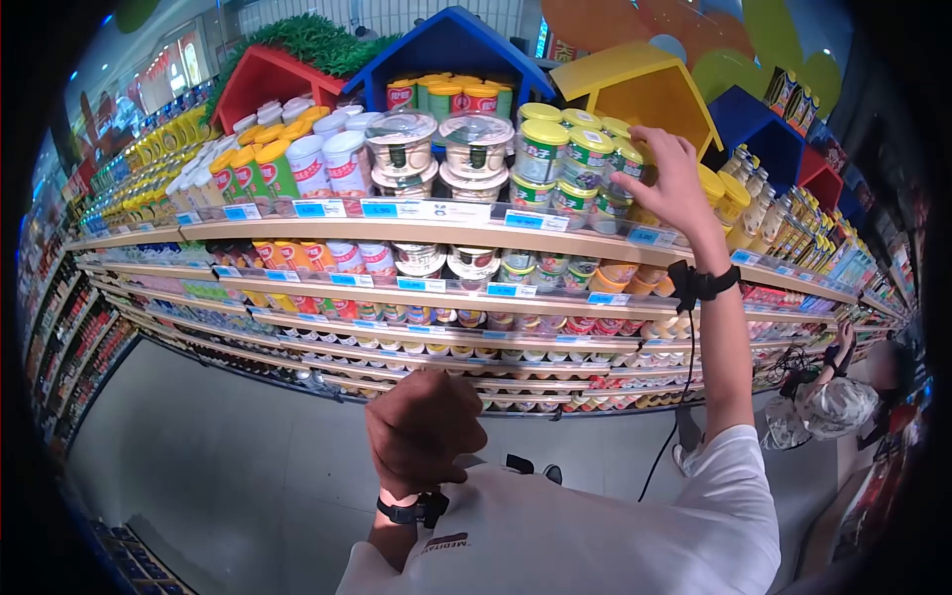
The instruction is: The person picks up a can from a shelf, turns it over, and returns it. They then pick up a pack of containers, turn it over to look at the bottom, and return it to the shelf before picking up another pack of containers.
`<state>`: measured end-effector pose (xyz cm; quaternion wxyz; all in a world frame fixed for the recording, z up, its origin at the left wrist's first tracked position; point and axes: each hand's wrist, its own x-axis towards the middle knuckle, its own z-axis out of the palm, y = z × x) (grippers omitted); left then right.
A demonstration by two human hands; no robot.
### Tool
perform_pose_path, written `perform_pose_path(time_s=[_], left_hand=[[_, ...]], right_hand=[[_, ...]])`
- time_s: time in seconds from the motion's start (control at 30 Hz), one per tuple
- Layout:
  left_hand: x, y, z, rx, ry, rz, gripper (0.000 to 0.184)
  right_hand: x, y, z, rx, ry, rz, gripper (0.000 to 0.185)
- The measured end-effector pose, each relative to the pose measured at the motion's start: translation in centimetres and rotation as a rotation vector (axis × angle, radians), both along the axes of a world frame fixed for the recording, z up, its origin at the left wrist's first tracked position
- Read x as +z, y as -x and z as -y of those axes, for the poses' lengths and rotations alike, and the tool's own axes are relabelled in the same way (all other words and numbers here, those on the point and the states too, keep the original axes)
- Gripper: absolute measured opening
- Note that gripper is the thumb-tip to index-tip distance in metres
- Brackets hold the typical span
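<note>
My right hand [674,178] reaches to the top shelf with its thumb and fingers apart. It is at the right side of a stack of green-and-white cans with yellow lids [589,149]. The fingertips are beside the rightmost can [625,159]; whether they touch it I cannot tell. Low in front of my chest, my left hand [421,431] is curled into a fist, away from the shelf, with nothing visible in it. Left of the cans, clear-lidded round tubs [475,149] stand stacked in pairs.
The top shelf edge [397,226] carries blue-and-white price tags. Red, blue [451,45] and yellow [645,84] house-shaped displays stand behind the goods. Lower shelves hold many packages. At the right, another person [833,407] is low beside the shelves. A dark cable [666,436] hangs from my right wrist.
</note>
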<state>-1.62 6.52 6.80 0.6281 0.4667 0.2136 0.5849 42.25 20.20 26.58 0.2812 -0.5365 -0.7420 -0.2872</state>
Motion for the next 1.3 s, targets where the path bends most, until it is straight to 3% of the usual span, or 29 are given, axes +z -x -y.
perform_pose_path(time_s=[0.2,0.43,0.57,0.67,0.83,0.97,1.07,1.17,1.3], left_hand=[[-1.1,3.2,0.2,-0.054,0.113,0.105,0.028],[-1.2,4.9,0.7,-0.063,0.209,0.146,0.032],[-1.3,5.2,0.3,-0.005,-0.084,-0.124,0.031],[-1.3,5.0,0.5,-0.055,0.007,0.015,0.029],[-1.1,3.8,0.2,-0.04,-0.078,0.097,0.028],[-2.3,3.1,0.4,0.061,-0.111,-0.079,0.03],[-1.2,2.5,0.9,0.044,0.111,0.004,0.03],[-2.5,1.8,0.5,-0.006,-0.015,0.075,0.028],[0.1,0.4,1.6,-0.001,0.197,0.216,0.029]], right_hand=[[1.5,0.1,-1.0,0.076,0.234,-0.204,0.081],[2.4,0.1,-1.9,0.046,0.313,-0.129,0.084],[1.8,0.0,-2.6,0.035,0.298,-0.123,0.092],[2.1,-0.2,-2.7,0.024,0.3,-0.102,0.091],[1.9,0.0,-2.5,-0.02,0.313,-0.045,0.087],[1.4,0.1,-2.1,-0.034,0.208,0.01,0.084],[1.7,0.3,-2.1,0.056,0.214,-0.058,0.08],[1.8,1.3,-1.2,0.104,0.223,-0.151,0.078],[1.6,2.0,-0.5,0.121,0.109,-0.122,0.073]])
